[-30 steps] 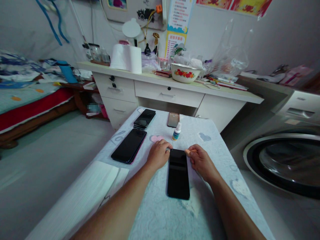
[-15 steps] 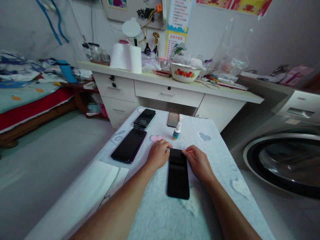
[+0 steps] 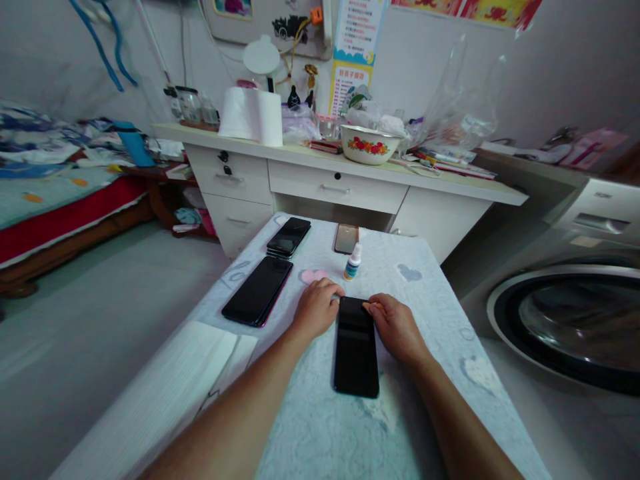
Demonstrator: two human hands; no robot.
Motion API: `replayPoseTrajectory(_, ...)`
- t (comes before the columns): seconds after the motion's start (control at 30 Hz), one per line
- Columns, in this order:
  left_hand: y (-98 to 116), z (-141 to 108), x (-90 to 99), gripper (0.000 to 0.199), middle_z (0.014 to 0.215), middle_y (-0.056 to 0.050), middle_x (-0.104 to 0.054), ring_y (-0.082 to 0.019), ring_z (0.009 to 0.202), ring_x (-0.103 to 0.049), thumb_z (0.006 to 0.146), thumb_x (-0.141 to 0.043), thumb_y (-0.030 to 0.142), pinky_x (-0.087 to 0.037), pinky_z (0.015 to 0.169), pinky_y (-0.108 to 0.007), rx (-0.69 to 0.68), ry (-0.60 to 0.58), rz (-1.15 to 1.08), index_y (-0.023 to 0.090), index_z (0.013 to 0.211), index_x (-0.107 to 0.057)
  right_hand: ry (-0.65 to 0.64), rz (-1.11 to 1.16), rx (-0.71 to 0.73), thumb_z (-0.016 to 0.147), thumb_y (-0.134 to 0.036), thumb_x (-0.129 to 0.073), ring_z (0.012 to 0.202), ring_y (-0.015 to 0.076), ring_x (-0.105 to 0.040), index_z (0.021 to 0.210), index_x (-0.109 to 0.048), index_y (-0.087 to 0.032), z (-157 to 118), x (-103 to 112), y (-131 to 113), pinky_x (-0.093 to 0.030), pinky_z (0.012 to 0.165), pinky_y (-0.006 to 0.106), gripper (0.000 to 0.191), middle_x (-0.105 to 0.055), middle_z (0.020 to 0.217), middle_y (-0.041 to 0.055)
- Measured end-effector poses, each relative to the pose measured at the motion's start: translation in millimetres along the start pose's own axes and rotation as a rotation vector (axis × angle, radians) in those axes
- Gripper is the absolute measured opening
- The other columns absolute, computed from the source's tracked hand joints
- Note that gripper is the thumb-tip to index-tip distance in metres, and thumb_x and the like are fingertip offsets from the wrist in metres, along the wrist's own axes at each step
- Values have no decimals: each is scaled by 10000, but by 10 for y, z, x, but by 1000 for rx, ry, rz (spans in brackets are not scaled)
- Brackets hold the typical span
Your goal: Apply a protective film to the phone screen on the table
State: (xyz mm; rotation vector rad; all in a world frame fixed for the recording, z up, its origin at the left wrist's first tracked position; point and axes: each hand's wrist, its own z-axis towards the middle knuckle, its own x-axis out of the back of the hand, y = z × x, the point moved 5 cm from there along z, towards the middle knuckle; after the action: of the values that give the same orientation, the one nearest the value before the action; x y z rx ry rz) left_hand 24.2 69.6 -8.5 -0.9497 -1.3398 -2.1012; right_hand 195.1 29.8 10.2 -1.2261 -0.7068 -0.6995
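Observation:
A black smartphone (image 3: 356,353) lies face up on the cloth-covered table, its top end between my two hands. My left hand (image 3: 318,307) is closed at the phone's upper left corner, steadying it with curled fingers. At the upper right edge, my right hand (image 3: 395,323) pinches a small orange piece (image 3: 373,306) against the phone; its exact shape is mostly hidden by the fingers. Just beyond the phone stands a small white-capped bottle (image 3: 353,263) with a blue and yellow label. Farther back lies a phone-sized item with a brownish edge (image 3: 347,238).
To the left lie a large dark phone (image 3: 257,291) and a stack of phones (image 3: 289,237). White folded sheeting (image 3: 185,380) covers the table's left edge. Behind is a white desk (image 3: 300,173) with a flowered bowl (image 3: 371,145); a washing machine (image 3: 565,300) stands right.
My right hand has shifted very slightly at the phone's upper right edge, and more of the orange piece shows. My left hand and the phone stay in place.

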Motion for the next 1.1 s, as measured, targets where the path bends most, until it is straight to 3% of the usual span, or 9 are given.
replayPoseTrajectory(0.27,-4,-7,1,267,994,-32,-629,-184,991,-559,748,-503,88,-437,923,-331,12,-9,-6,209,921,-666,4,-20,-7,907,-329,-464,725,162,-572,821,-614,-193,-7,-3,18,-388,657,257,220,-629,786,31)
replayPoseTrajectory(0.7,0,-4,-10,265,979,-38,-629,-187,979,-566,747,-506,83,-448,911,-337,-5,-11,9,205,915,-671,124,-127,20,909,-271,-475,732,159,-557,801,-617,-184,83,-25,-33,-381,688,256,198,-573,784,32)
replayPoseTrajectory(1.1,3,-1,3,274,979,-38,-636,-186,983,-572,754,-495,76,-446,914,-335,-9,-12,5,201,925,-669,-38,-156,137,915,-218,-486,758,141,-564,830,-646,-187,-13,-115,-272,-399,700,238,184,-554,820,31)
